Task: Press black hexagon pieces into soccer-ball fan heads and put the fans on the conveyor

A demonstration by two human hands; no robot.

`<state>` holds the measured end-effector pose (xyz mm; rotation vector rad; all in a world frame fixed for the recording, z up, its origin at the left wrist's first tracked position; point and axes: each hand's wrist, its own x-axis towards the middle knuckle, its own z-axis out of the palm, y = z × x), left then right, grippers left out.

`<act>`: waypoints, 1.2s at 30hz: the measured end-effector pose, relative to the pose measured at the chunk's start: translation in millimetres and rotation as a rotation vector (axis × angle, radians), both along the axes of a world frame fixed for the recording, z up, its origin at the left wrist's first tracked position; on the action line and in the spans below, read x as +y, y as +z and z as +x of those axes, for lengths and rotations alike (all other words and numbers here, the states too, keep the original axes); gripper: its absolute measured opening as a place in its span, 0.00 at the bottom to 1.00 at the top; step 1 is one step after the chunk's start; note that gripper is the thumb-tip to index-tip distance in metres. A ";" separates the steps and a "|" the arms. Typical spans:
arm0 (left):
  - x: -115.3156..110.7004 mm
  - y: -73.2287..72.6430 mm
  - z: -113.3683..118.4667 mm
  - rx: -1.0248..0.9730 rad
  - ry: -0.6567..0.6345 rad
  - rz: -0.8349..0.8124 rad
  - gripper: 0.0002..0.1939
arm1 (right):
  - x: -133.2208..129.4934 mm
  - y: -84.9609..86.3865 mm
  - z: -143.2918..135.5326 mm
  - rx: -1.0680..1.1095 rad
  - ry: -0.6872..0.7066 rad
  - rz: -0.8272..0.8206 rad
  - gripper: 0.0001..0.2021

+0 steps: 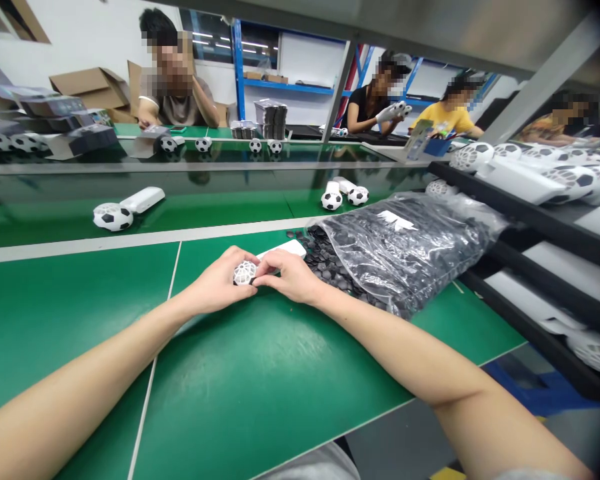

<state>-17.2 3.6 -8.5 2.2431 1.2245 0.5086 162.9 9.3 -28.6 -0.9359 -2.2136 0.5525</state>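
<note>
My left hand (221,280) is closed around the ball-shaped head of a white soccer-ball device (244,272), whose openwork web pattern faces up. Its long white handle (290,251) points away to the right, behind my right hand (286,275). Right thumb and fingertips are pinched together at the edge of the ball; anything small between them is hidden. Close by on the right, many small black pieces (330,257) spill from the mouth of a clear plastic bag (410,247) lying on the green table (240,373).
A black tray rack (545,220) with more white soccer-ball devices stands at the right. Finished-looking soccer-ball devices (113,217) lie on the green conveyor (220,200) beyond the table. Across it, several people sit working near stacked boxes (55,113). A slanted metal post (540,73) crosses the upper right.
</note>
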 end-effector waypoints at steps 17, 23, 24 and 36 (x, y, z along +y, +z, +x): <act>3.4 -3.8 1.7 -0.023 0.059 -0.006 0.19 | 28.5 0.3 38.0 -0.154 -0.537 0.198 0.13; 1.8 0.1 1.1 -0.040 0.065 -0.020 0.19 | 44.4 -8.5 64.2 -0.550 -0.518 0.112 0.23; 2.0 1.0 -0.1 -0.044 0.071 -0.024 0.19 | 46.4 -9.3 65.0 -0.571 -0.474 0.117 0.24; 33.8 -16.3 -28.9 -0.158 0.400 0.081 0.20 | 48.5 -6.5 53.5 -0.669 -0.333 0.126 0.21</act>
